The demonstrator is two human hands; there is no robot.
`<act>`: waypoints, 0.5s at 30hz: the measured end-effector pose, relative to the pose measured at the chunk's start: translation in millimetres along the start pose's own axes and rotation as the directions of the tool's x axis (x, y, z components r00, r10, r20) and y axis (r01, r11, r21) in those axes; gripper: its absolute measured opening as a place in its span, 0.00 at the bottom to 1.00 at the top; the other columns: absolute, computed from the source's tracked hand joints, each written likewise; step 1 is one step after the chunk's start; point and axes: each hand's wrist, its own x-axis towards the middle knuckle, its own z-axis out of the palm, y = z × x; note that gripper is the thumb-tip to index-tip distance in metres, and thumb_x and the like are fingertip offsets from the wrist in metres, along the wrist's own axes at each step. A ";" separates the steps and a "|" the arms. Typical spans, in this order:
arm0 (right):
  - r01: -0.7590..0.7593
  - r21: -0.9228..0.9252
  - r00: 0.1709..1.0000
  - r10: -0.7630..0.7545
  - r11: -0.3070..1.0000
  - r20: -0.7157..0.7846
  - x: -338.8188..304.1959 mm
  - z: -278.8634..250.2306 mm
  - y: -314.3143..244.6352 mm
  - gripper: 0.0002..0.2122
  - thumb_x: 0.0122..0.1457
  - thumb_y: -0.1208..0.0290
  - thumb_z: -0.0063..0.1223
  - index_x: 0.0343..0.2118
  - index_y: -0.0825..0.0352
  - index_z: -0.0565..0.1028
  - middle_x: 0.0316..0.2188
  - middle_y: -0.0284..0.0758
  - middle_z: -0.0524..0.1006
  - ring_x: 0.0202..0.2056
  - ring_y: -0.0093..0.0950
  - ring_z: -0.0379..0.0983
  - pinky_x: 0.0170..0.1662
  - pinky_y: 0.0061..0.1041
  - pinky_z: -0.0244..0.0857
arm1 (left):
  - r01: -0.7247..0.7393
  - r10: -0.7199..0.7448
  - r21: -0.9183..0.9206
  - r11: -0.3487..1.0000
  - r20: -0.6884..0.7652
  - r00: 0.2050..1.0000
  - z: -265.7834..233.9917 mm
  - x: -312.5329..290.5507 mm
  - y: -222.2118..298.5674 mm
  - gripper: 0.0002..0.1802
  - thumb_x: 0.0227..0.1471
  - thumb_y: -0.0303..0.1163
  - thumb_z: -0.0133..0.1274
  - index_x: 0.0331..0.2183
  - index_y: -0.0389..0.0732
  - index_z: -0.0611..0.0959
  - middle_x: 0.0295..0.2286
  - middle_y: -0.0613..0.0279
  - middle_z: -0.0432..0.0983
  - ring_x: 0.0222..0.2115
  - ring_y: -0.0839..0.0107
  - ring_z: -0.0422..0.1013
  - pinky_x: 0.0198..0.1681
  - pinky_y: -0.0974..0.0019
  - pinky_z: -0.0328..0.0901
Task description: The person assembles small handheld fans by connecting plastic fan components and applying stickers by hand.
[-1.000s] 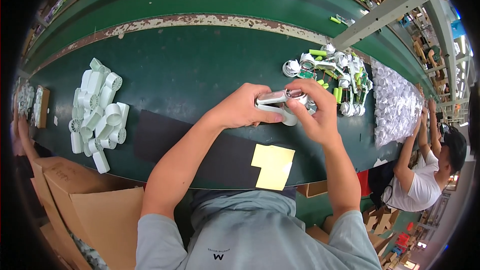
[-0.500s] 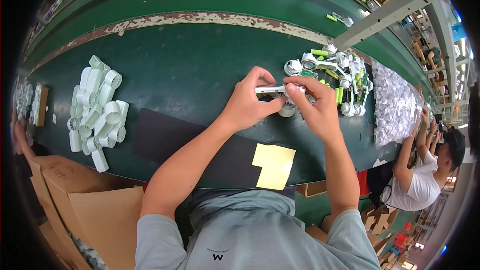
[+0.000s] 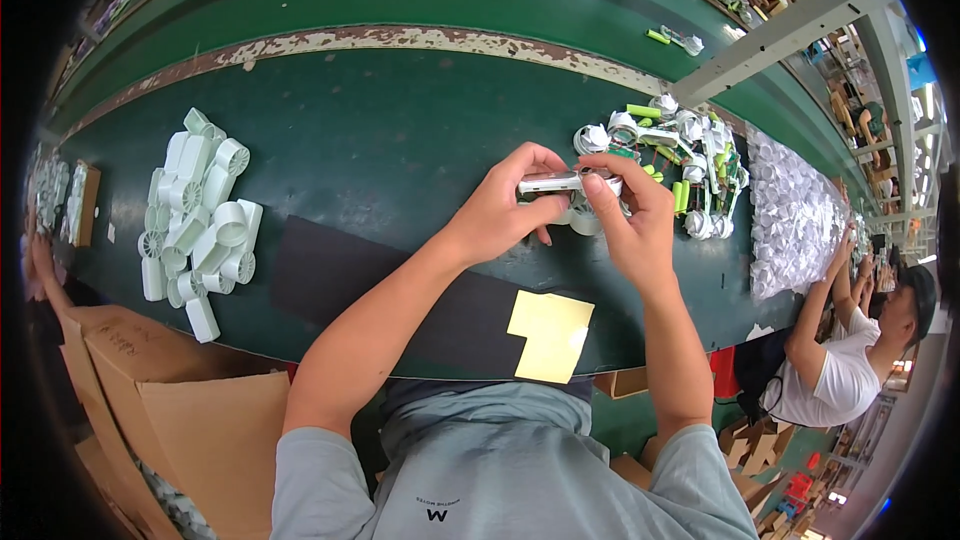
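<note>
Held over the table between both hands is a pale handheld fan housing (image 3: 548, 183), its long handle lying sideways. My left hand (image 3: 500, 208) grips the handle end, thumb below and fingers above. At the other end, my right hand (image 3: 638, 220) closes its thumb and fingers on the round part, which they largely cover. Just beyond the right hand lies a heap of fan innards (image 3: 690, 165) with white motor heads, green circuit boards and lime-green battery cells. Off to the left sits a pile of pale green fan shells (image 3: 205, 225), some showing round grilles.
A black mat (image 3: 330, 265) and a yellow sheet (image 3: 560, 330) lie near the table's front edge. A clear bag of white parts (image 3: 795, 215) stands right. A metal post (image 3: 770, 35) slants across the far right. Cardboard boxes (image 3: 210, 430) stand lower left; a co-worker (image 3: 840, 360) sits right.
The fan housing has tilted slightly in my hands, showing more of its upper face. A left fingertip now shows below it. Both hands keep their hold.
</note>
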 end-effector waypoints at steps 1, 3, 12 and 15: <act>0.013 0.023 1.000 -0.014 1.000 0.003 0.1 0.7 3.5 0.11 0.63 0.67 0.62 0.42 0.70 0.81 0.32 0.37 0.82 0.31 0.24 0.77 0.35 0.22 0.69 | -0.042 0.042 0.007 0.999 0.038 0.998 -1.5 -1.0 -0.3 0.18 0.55 0.25 0.62 0.45 0.36 0.73 0.39 0.57 0.76 0.30 0.75 0.75 0.27 0.71 0.72; 0.027 0.038 1.000 -0.027 0.999 -0.001 -1.2 -0.1 11.4 0.11 0.62 0.68 0.62 0.42 0.70 0.81 0.32 0.37 0.82 0.31 0.25 0.78 0.36 0.23 0.69 | -0.023 0.021 0.044 0.999 0.049 0.999 -1.0 -1.4 0.1 0.19 0.54 0.27 0.64 0.44 0.36 0.74 0.37 0.58 0.76 0.29 0.76 0.75 0.28 0.71 0.72; 0.201 -0.105 0.979 -0.201 0.974 0.007 -4.0 -15.6 12.4 0.11 0.56 0.71 0.66 0.40 0.70 0.82 0.34 0.41 0.83 0.37 0.35 0.82 0.40 0.30 0.73 | -0.056 0.083 0.345 0.937 -0.063 0.995 13.5 9.5 -13.1 0.19 0.47 0.35 0.71 0.36 0.36 0.79 0.30 0.61 0.79 0.29 0.78 0.74 0.30 0.70 0.70; 0.239 -0.073 0.971 -0.238 0.968 0.017 -4.1 -7.8 -2.5 0.12 0.55 0.70 0.67 0.42 0.68 0.82 0.37 0.41 0.83 0.39 0.35 0.81 0.43 0.31 0.74 | 0.002 0.026 0.212 0.977 -0.130 0.991 12.8 3.9 -12.2 0.19 0.49 0.32 0.70 0.38 0.37 0.78 0.32 0.61 0.79 0.31 0.77 0.74 0.28 0.71 0.71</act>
